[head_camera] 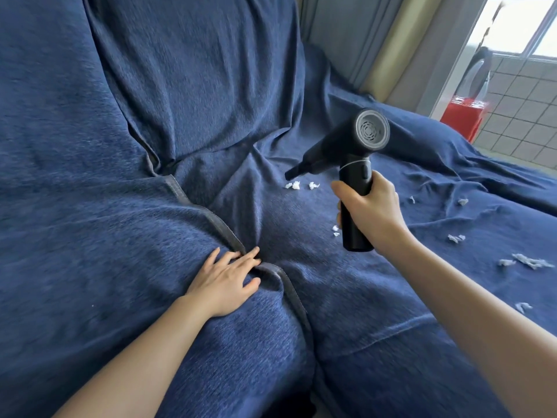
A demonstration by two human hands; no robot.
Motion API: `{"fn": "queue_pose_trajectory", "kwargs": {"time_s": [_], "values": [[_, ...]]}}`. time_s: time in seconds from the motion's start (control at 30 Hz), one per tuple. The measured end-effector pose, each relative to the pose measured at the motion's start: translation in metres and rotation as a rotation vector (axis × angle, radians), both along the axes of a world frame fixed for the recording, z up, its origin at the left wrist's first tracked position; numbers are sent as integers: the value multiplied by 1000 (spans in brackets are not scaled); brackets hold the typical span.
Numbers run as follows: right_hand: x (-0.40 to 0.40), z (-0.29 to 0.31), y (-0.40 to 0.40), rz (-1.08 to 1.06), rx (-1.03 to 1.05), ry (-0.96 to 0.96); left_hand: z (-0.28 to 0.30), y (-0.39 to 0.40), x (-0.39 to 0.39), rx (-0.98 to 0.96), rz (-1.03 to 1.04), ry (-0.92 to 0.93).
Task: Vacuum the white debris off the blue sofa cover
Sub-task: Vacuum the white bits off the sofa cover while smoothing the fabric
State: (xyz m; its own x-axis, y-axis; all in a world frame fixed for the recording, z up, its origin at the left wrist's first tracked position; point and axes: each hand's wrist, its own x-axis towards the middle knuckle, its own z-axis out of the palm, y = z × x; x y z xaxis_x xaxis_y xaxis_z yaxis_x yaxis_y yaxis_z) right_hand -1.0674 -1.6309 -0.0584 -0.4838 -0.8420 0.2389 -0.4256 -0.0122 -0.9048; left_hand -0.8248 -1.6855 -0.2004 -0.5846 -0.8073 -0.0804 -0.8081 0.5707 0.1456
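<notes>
Two hands at work on a blue sofa cover (120, 191) strewn with white debris.
The right hand (372, 211) grips the handle of a black handheld vacuum (349, 164), fingers curled round it, the narrow nozzle (297, 171) pointing down-left and hovering just above a small cluster of white scraps (297, 185) on the seat. The left hand (227, 280) lies flat and spread on the cover, fingers straight, pressing beside a grey hem (211, 217) where two layers overlap. More scraps (526, 261) lie scattered to the right on the seat, well apart from the nozzle. A red box (462, 116) stands on the tiled floor beyond the sofa.
</notes>
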Motion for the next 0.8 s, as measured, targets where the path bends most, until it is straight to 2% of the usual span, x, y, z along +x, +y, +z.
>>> {"fn": "queue_pose_trajectory", "kwargs": {"time_s": [0.5,0.8], "values": [[-37,5,18,-26,22,49,-6,-1,1,-12,18,-12],[-48,0,23,-76,60,56,10,-4,-9,-5,36,-60]]}}
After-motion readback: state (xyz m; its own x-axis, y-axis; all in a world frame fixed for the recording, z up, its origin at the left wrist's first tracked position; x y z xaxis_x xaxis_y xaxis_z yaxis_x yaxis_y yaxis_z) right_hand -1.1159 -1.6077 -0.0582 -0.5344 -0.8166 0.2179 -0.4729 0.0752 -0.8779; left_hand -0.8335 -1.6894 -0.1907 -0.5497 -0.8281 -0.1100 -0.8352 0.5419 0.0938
